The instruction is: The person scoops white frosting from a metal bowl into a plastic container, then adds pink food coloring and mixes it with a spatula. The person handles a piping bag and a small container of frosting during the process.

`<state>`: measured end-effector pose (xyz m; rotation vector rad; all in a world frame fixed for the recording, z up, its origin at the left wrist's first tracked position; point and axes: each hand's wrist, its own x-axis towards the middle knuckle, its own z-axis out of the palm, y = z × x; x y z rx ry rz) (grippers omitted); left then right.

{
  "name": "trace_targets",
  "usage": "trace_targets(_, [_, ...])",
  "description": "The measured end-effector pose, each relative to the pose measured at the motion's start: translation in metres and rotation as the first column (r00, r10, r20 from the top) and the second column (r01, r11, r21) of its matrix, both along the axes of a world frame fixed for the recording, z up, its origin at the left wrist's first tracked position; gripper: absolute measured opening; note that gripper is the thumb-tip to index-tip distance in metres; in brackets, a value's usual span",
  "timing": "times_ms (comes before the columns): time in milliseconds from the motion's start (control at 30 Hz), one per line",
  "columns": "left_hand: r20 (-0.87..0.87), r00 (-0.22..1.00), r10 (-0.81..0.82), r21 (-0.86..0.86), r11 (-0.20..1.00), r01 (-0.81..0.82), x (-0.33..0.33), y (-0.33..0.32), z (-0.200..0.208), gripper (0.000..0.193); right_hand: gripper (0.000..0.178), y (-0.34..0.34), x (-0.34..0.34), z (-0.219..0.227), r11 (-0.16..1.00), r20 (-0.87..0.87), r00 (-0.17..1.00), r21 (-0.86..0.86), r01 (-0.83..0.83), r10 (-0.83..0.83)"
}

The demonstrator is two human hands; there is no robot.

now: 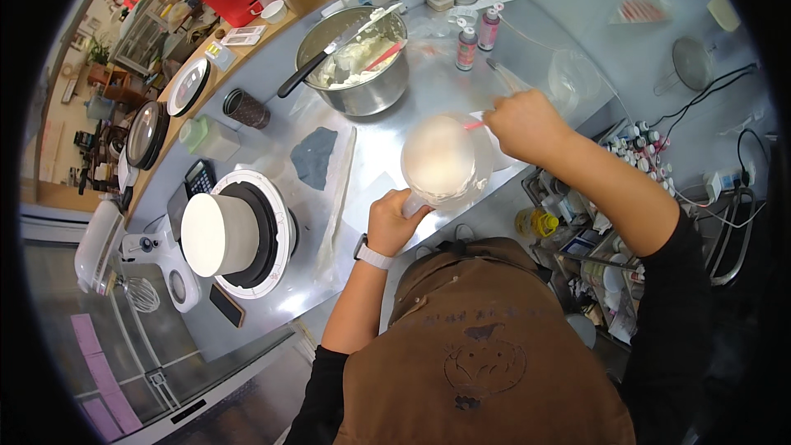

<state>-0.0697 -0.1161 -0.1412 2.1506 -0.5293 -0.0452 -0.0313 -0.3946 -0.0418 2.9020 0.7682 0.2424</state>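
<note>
My left hand [394,222] is wrapped round the handle of a translucent plastic jug [417,198], held over the metal table's front edge. Pale cream [437,156] fills its inside, with some smeared on the wall. At the jug's far right rim, my right hand [527,128] is closed on a slim pink spatula [473,125]; most of it is hidden by the fist and the jug. Beyond the jug stands a steel mixing bowl [367,99] with whitish cream in it. A pink spatula [385,56] rests in that cream, and a black-handled palette knife [329,51] lies across the rim.
To the left, a smooth white cake [218,235] sits on a turntable [276,280], beside a phone [227,306] and a stand mixer [103,239]. Two bottles with pink labels [466,48] stand behind the jug. A crowded shelf [606,272] is at the right.
</note>
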Motion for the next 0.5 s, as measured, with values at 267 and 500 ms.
trace_targets(267, [-0.4,0.908,0.125,-0.294,0.921,-0.256,-0.008,-0.02,-0.09,0.026,0.025,0.011,0.013,-0.047,0.945,-0.299,0.923,0.144,0.294,-0.242])
trace_targets(500, [-0.221,0.95,0.218,-0.255,0.928,-0.272,-0.013,0.005,-0.116,0.045,0.027,0.026,-0.012,-0.022,0.717,0.079,0.969,0.687,0.117,-0.234])
